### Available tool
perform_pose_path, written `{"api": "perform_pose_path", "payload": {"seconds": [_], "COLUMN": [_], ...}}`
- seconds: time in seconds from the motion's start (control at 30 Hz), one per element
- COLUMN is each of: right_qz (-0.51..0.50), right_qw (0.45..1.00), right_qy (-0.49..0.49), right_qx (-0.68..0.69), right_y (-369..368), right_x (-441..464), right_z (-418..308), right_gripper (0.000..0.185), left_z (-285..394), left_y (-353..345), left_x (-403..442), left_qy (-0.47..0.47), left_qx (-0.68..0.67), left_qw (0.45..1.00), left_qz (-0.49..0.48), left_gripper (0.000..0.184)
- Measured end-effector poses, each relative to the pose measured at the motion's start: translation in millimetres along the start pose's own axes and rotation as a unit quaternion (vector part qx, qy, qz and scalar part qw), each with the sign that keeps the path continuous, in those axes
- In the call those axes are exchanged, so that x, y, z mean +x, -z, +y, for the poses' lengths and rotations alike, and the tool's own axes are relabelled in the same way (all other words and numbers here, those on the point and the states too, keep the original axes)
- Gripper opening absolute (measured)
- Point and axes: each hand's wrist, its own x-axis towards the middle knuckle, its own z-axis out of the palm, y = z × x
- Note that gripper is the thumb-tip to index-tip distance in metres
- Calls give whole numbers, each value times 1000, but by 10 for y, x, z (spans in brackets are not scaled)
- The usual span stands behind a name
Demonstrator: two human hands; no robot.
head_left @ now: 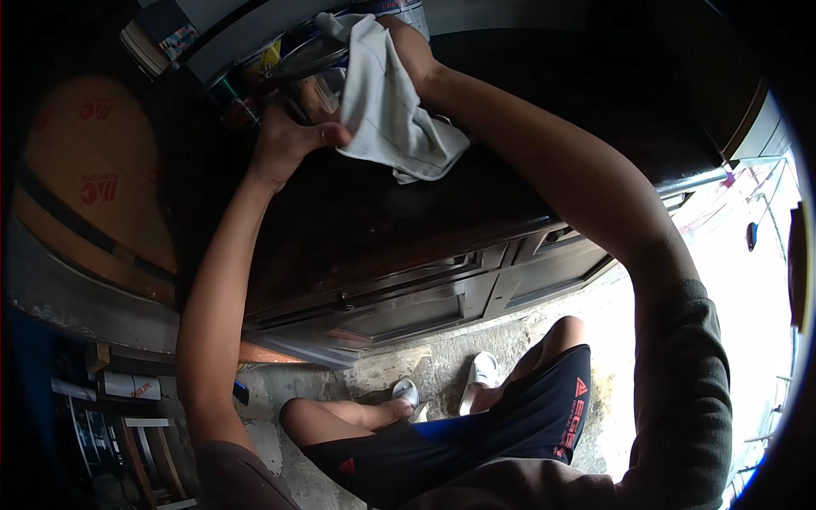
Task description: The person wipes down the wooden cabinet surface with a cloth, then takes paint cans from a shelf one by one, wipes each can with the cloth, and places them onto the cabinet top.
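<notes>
My right hand point(410, 56) is closed on a white cloth point(382, 110), which hangs down over the dark cabinet top. Its fingertips are hidden behind the cloth. To the left, my left hand point(289, 140) curls round the near side of a see-through container point(321, 93) with a dark round top, its thumb reaching toward the cloth. The cloth lies against the container's right side. Shadow hides most of the left fingers and whatever is inside the container.
Behind the hands stand several tins, among them a yellow-labelled tin point(262, 61) and a white-labelled can point(406, 12). Books point(153, 41) lean at the far left. A brown rounded board point(93, 144) with red print stands left of the dark cabinet point(399, 255).
</notes>
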Motion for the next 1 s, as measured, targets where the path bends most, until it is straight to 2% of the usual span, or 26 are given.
{"api": "perform_pose_path", "payload": {"seconds": [0.03,0.2,0.37,0.5,0.7,0.83,0.87,0.9,1.0], "right_qz": [-1,-142,-54,-4,4,-43,-37,-59,-120], "right_qw": [1000,990,992,989,992,991,992,986,934], "right_qy": [-2,-15,-82,-136,-121,-109,-105,-87,-38], "right_qx": [2,15,-75,61,40,-64,-63,-133,-336], "right_y": [-1,91,90,55,17,93,126,153,301], "right_x": [22,75,-41,-80,-102,28,96,175,386], "right_z": [12,39,-23,-127,-145,69,105,134,154], "right_gripper": [51,49,49,63,62,60,60,59,57], "left_z": [-26,-235,-204,-200,-264,-212,-244,-273,-129], "left_y": [43,290,262,232,79,78,88,104,51], "left_x": [-12,-78,32,33,43,91,94,81,-18], "left_qy": [3,35,86,98,57,94,77,62,91], "left_qx": [1,-38,-78,-125,-37,111,52,-8,26], "left_qw": [1000,997,993,982,996,986,992,994,995], "left_qz": [0,-55,-13,99,53,84,89,92,29], "left_gripper": [60,63,64,52,41,39,40,42,45]}}
